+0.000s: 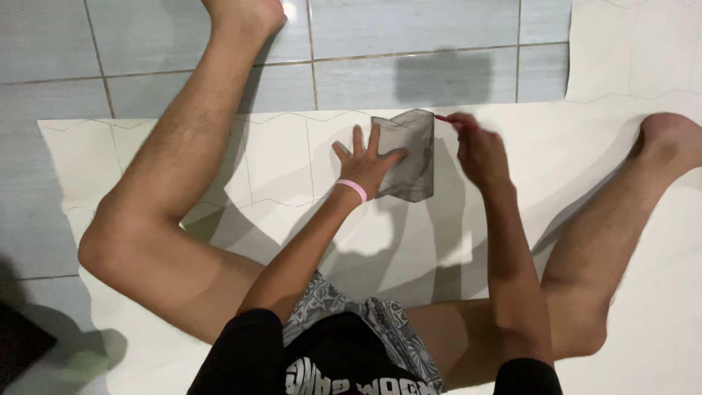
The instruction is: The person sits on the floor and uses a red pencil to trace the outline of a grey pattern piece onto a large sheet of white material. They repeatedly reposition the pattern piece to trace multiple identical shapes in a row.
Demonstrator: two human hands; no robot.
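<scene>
I sit on the floor with my legs spread. My left hand (365, 162), with a pink band on its wrist, lies flat with fingers apart on a dark translucent grey sheet (411, 153), pinning it on the white sheet (292, 146) spread over the floor. My right hand (477, 150) is closed on a thin red pen-like tool (444, 118), whose tip touches the grey sheet's top right corner.
The white sheet with faint hexagon lines (629, 80) covers the floor from left to right. Grey floor tiles (409, 36) lie beyond it. My left leg (168, 183) and right leg (607, 219) flank the work spot. A dark object (18, 344) sits at the bottom left.
</scene>
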